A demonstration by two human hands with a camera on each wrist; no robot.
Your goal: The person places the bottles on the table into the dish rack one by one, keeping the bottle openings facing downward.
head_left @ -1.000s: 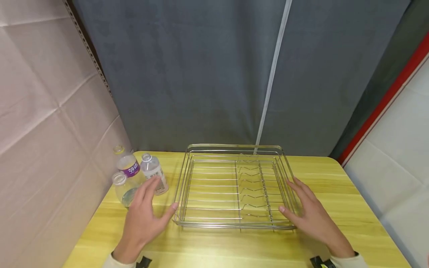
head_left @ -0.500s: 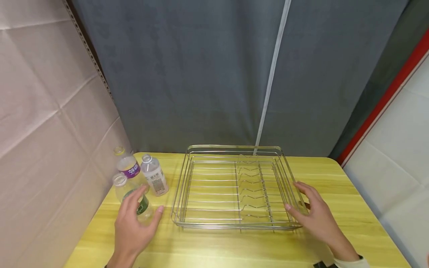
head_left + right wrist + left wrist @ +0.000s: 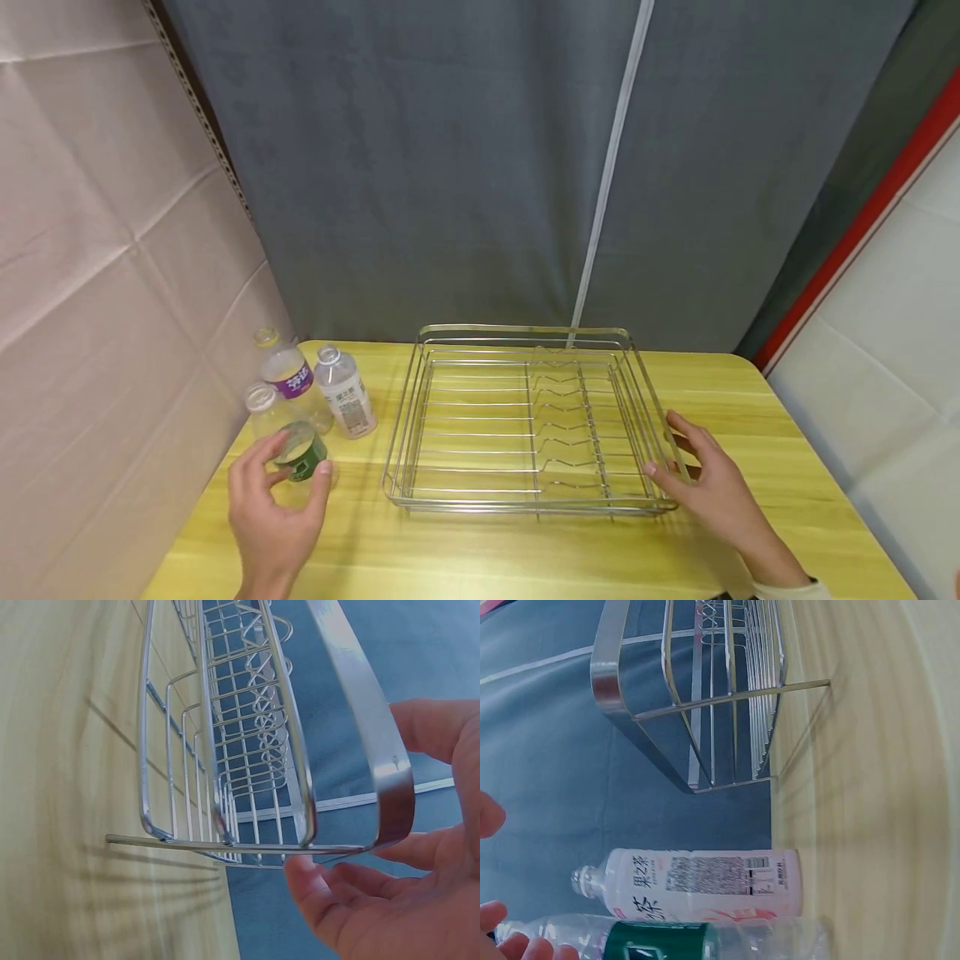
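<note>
My left hand [image 3: 272, 518] is at the left of the table, thumb and fingers spread on either side of a clear plastic bottle with a green label [image 3: 303, 461]. In the left wrist view its fingertips [image 3: 540, 949] overlap the bottle's neck end, and the thumb [image 3: 489, 816] stands apart from it. A metal wire dish rack [image 3: 525, 504] stands in the middle. At its right end, my right hand [image 3: 711, 492] holds the rim, thumb over it and fingers bent on the outer side. The flat metal rim [image 3: 394, 776] passes between thumb and fingers in the right wrist view.
Behind the green-labelled bottle are a bottle with a purple label [image 3: 294, 382] and a bottle with a white label [image 3: 351, 404]. A wooden table [image 3: 480, 558] bears everything. A dark curtain [image 3: 420, 167] hangs at the back; a white sheet [image 3: 112, 292] borders the left.
My left hand has moved left and nearer, away from the rack's left end to the green-labelled bottle. The right hand has shifted slightly right, its fingers bending round the rack's rim.
</note>
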